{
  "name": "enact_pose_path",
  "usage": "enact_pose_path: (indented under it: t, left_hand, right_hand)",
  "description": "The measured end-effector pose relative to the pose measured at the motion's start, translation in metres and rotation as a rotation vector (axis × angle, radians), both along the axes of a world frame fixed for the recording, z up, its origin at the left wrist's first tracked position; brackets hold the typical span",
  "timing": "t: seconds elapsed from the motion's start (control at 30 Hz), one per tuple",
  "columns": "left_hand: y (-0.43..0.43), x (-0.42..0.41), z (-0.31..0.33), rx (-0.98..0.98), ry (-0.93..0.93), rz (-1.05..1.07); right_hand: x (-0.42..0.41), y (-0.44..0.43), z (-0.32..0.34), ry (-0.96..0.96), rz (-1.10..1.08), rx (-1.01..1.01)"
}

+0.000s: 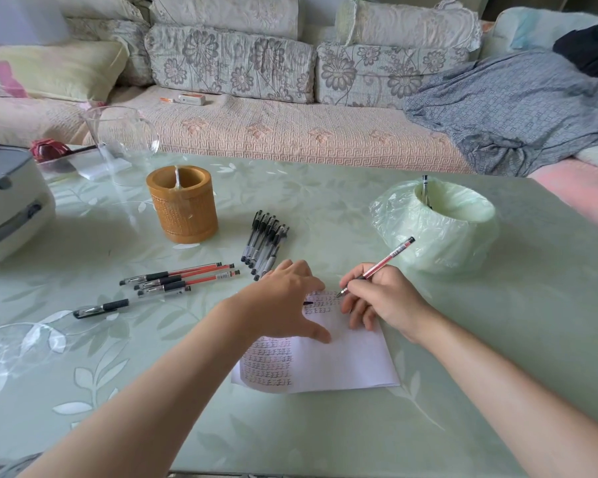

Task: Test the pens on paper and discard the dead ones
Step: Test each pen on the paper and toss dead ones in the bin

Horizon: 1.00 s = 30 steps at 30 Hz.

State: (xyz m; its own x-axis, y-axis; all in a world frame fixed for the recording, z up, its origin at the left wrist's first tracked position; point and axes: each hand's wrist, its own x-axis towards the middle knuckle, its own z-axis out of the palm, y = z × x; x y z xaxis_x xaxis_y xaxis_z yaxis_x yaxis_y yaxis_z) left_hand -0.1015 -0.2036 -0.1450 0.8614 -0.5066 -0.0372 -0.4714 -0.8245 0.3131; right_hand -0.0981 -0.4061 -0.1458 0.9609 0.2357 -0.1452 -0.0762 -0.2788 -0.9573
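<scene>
My right hand (382, 301) grips a red pen (389, 258), its tip touching the white paper (346, 360), which carries rows of small written marks. My left hand (283, 301) lies spread with straight fingers on the paper's upper left part. A dark pen cap or tip (308, 303) pokes out by its fingers. Three red pens (183, 276) lie left of the hands, with one black pen (101, 308) nearer me. Several black pens (265, 243) lie bundled behind my left hand. A small bin with a green plastic liner (439, 229) holds one pen (426, 191).
A round bamboo pen holder (183, 205) stands on the green leaf-patterned table (325, 432). A glass jug (121, 139) and a grey-lidded white appliance (7, 208) stand at the left. Behind the table is a sofa (290, 132) with cushions and a grey cloth (518, 112).
</scene>
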Motion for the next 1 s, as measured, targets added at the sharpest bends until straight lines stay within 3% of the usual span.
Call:
enact_pose_path:
  t: [0.17,0.43,0.73,1.0]
  left_hand:
    - [0.006,0.000,0.000,-0.015,0.000,-0.018]
    - [0.003,0.000,-0.006,-0.164,-0.127,-0.052]
    - [-0.001,0.001,-0.015,-0.156,-0.109,-0.045]
    - [0.000,0.002,-0.016,-0.134,-0.110,-0.040]
  right_hand:
    - [-0.002,-0.003,-0.009,-0.125,0.021,-0.152]
    - [-0.001,-0.004,-0.016,-0.178,0.050,-0.070]
    - [0.003,-0.002,-0.025,-0.323,0.118,-0.171]
    - [0.007,0.000,-0.027,-0.312,0.122,-0.178]
